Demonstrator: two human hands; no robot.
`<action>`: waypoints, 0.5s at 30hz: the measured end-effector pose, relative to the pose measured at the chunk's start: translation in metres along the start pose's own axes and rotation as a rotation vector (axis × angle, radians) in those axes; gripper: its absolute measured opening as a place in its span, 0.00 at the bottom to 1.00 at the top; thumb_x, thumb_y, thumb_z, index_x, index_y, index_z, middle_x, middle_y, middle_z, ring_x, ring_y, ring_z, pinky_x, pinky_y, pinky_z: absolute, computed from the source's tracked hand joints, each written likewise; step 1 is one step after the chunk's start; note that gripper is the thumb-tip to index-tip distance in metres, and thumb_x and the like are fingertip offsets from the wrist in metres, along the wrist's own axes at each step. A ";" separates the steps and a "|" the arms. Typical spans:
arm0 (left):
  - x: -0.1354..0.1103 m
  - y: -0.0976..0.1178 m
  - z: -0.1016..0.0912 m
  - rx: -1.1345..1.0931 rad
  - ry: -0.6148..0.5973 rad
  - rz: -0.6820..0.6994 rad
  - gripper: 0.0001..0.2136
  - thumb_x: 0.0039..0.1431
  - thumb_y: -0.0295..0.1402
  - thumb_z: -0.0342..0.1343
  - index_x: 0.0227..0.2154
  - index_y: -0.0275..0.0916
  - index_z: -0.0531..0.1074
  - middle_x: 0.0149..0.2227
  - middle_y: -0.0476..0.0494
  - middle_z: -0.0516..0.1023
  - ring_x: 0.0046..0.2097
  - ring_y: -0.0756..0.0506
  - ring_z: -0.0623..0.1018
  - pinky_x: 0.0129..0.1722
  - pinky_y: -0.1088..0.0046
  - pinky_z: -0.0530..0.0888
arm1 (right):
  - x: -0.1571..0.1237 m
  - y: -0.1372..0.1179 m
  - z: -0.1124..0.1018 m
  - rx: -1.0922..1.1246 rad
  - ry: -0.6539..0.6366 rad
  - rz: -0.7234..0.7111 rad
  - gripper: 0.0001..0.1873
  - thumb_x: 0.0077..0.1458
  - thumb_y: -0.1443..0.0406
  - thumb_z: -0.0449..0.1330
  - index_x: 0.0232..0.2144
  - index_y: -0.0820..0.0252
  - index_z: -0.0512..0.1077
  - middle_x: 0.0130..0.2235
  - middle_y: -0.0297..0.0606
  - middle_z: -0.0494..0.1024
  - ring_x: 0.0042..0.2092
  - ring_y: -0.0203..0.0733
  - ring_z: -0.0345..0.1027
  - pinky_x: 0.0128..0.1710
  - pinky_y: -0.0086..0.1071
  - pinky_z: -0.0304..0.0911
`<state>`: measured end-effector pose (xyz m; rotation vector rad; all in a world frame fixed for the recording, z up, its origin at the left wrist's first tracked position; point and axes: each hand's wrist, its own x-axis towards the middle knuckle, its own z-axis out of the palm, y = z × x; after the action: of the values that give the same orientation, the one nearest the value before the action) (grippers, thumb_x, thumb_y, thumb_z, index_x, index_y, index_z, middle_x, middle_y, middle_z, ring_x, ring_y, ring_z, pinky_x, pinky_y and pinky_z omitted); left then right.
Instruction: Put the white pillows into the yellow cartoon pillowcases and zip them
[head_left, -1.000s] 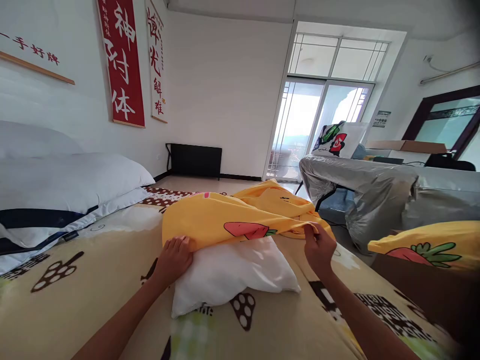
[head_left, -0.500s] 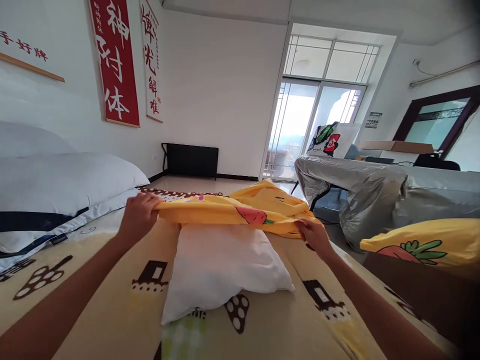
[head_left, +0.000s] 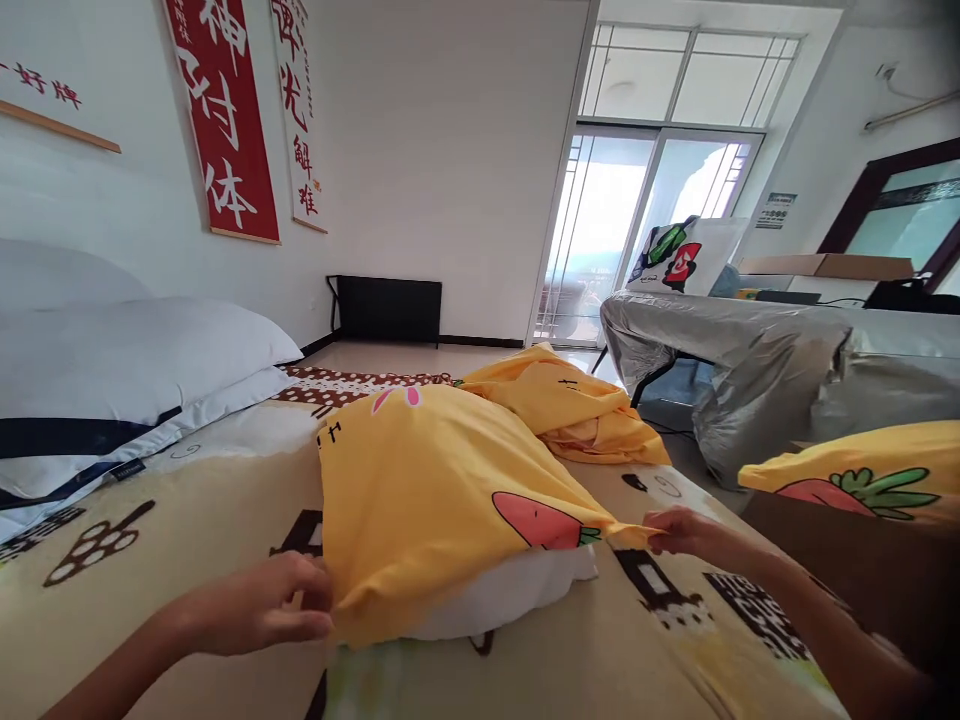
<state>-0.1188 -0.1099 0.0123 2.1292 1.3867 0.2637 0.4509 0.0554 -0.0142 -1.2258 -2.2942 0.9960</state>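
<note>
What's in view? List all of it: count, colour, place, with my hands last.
Sheet: one, patterned cream, across the foreground
Small pillow: one, white, centre, mostly covered
Carrot-print cloth: one, yellow, over the small pillow
Bundled cloth: at least one, yellow, behind it
Large pillows: at least two, white, left
Cushion: one, yellow, far right
Scrolls: three, one red, two white, left wall
Panel: one, black, against the back wall
Glass door: one, white-framed, back
Table: one, silver-covered, right
Printed bag: one, white, on the table
Carton: one, brown, on the table
Left hand: one, bare, at the carrot-print cloth's left edge
Right hand: one, bare, pinching its right corner
</note>
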 end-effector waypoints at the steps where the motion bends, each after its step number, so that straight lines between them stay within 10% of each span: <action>1: 0.002 -0.009 -0.006 -0.075 0.008 -0.076 0.22 0.57 0.53 0.49 0.27 0.39 0.75 0.31 0.45 0.77 0.34 0.45 0.75 0.34 0.75 0.70 | 0.002 -0.001 -0.002 -0.004 -0.007 0.017 0.12 0.45 0.58 0.65 0.18 0.60 0.75 0.23 0.41 0.73 0.24 0.40 0.65 0.24 0.35 0.62; 7: 0.034 -0.023 0.006 -0.707 0.140 -0.336 0.34 0.56 0.62 0.38 0.41 0.37 0.74 0.38 0.37 0.80 0.42 0.39 0.79 0.41 0.66 0.76 | 0.058 -0.047 -0.007 0.104 0.497 0.083 0.17 0.45 0.53 0.59 0.25 0.63 0.74 0.28 0.42 0.76 0.29 0.40 0.68 0.25 0.30 0.61; 12: 0.088 0.018 0.049 -0.679 0.367 -0.121 0.27 0.61 0.51 0.40 0.53 0.37 0.68 0.43 0.33 0.80 0.44 0.36 0.80 0.41 0.60 0.77 | 0.113 -0.091 0.081 0.167 0.506 0.028 0.22 0.51 0.48 0.55 0.22 0.62 0.72 0.21 0.36 0.72 0.23 0.38 0.65 0.22 0.30 0.62; 15: 0.112 0.038 0.020 -0.543 0.501 -0.090 0.27 0.60 0.49 0.42 0.52 0.36 0.69 0.43 0.34 0.80 0.45 0.36 0.79 0.42 0.61 0.77 | 0.132 -0.120 0.135 0.174 0.541 -0.064 0.22 0.57 0.51 0.50 0.28 0.61 0.73 0.24 0.38 0.74 0.28 0.41 0.67 0.26 0.31 0.65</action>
<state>-0.0313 -0.0292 0.0012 1.5978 1.4542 1.0643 0.2272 0.0624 -0.0226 -1.1666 -1.7772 0.7122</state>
